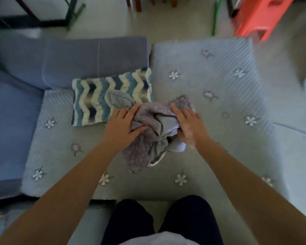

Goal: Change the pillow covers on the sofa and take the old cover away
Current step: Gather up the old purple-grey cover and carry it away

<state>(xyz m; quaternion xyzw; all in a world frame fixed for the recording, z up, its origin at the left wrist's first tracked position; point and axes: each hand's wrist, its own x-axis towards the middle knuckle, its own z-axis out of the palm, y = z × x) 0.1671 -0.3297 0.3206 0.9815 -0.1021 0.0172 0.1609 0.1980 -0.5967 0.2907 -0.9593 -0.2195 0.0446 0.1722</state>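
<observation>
Pillow cover of crumpled grey-lilac cloth with small pale dots point(145, 137) lies bunched on the quilted grey sofa seat with white flower patches point(210, 82), in the middle of the view and just in front of the person. It touches the zigzag-striped pillow in blue, navy and cream point(102, 101), and one plain grey fold of it rests over the near corner of that pillow.

The left hand point(124, 126) lies on the left side of the bundle, fingers bent and closed into the folds, thumb pressed on the cloth. The right hand point(187, 124) holds the right side, fingers long and together on top, with the cloth gathered under the palm. I judge that both hands squeeze the cloth into one compact lump, so it can be lifted in one piece and carried away; this looks like the old cover, while the zigzag pillow seems already dressed.

Under the bundle a pale rounded edge shows, but I cannot tell what it is. The right thumb is hidden below the cloth. Whether a zipper or opening is there, the folds do not show. The blue-grey sofa backrest cushion point(95, 57) stands behind the pillow. The far edge of the view is blurred; an orange plastic stool point(260, 16) on the floor is cut off by the frame.
</observation>
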